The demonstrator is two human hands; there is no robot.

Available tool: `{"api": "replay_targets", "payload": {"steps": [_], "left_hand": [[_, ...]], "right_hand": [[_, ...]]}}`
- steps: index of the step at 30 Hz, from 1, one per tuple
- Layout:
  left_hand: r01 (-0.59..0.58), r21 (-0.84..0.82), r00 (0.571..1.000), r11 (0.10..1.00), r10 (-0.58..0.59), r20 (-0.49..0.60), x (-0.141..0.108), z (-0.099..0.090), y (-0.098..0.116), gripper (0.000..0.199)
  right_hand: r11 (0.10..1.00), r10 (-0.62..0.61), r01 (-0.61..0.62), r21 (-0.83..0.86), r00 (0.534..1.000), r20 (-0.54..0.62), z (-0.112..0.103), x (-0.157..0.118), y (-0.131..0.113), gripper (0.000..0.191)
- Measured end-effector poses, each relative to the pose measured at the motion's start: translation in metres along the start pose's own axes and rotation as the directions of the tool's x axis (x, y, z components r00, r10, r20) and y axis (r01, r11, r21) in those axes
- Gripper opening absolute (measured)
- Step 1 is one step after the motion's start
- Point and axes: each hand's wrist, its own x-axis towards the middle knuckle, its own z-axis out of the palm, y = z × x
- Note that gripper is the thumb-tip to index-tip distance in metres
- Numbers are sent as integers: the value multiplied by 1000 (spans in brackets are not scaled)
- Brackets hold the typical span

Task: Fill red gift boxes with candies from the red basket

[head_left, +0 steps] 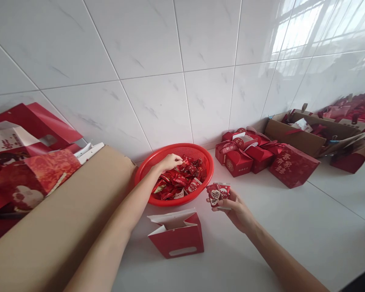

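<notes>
My left hand [171, 162] reaches over the red plastic basket [209, 156], its fingers curled together at the far side of the heap of red wrapped candies [180, 179]. Whether a candy is between those fingertips, I cannot make out. Just right of the basket, my right hand [232, 207] is closed on wrapped candies [218, 194] with white hearts and dark characters on their red wrappers. In front of the basket stands a red paper gift box [182, 239], its white-lined top open and an oval cut-out low on its front. Neither hand touches this box.
At left is a large cardboard box [88, 198] holding red gift bags [48, 166]. Several closed red gift boxes [239, 162] and a larger red box [294, 165] stand right of the basket. Farther right lies an open carton [301, 138]. A tiled wall [152, 101] rises behind.
</notes>
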Motion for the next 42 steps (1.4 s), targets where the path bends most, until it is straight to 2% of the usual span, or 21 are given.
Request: {"api": "replay_targets", "payload": {"steps": [3, 6, 9, 11, 16, 21, 24, 27, 29, 30, 33, 35, 38, 42], "left_hand": [[-11, -53, 999, 999, 14, 47, -5, -1, 11, 33], [-37, -181, 992, 983, 58, 111, -13, -2, 30, 36], [-104, -337, 972, 936, 167, 165, -27, -1, 55, 39], [-171, -375, 945, 911, 259, 200, -36, 2, 72, 41], [-288, -305, 875, 908, 379, 300, -55, 16, 104, 30], [-367, -195, 835, 910, 415, 361, -65, 28, 117, 21], [-370, -188, 853, 910, 413, 318, -60, 22, 112, 25], [-306, -182, 935, 935, 331, 129, -45, 8, 93, 34], [-228, -72, 973, 971, 230, 25, -34, 3, 76, 32], [-200, 4, 979, 980, 199, 46, -30, 3, 67, 29], [-188, 211, 953, 959, 127, 273, -25, 12, 47, 22], [-175, 295, 940, 939, 70, 333, -26, 19, 36, 16], [-91, 383, 972, 919, -2, 235, -26, 16, 23, 8], [29, 468, 996, 883, -65, 62, -22, -8, 6, 13]], "right_hand": [[1000, 0, 0, -1, 1000, 0, -1, 0, 0, 43], [1000, -1, 1, 14, 1000, -18, -1, 0, 0, 43], [1000, 4, -3, 26, 999, -35, 0, 0, -1, 46], [1000, 3, -2, 30, 999, -37, 1, -1, -2, 44], [1000, -7, 7, 19, 1000, -1, 3, -3, -5, 37], [1000, -1, 1, 4, 1000, 9, 2, -3, -2, 38], [1000, 2, -2, -4, 1000, -19, 1, -2, 0, 39], [1000, -4, 4, -11, 999, -33, 2, -3, -2, 42], [1000, -8, 7, -19, 999, -37, 2, -4, -4, 42], [1000, -7, 6, -22, 999, -38, 3, -4, -4, 42], [1000, 2, -3, -24, 999, -37, 3, -5, -5, 42], [1000, 3, -4, -31, 999, -32, 2, -5, -5, 40], [999, 1, -3, -47, 1000, -28, 2, -5, -6, 39], [999, 2, -3, -50, 1000, -27, 2, -5, -6, 42]]}}
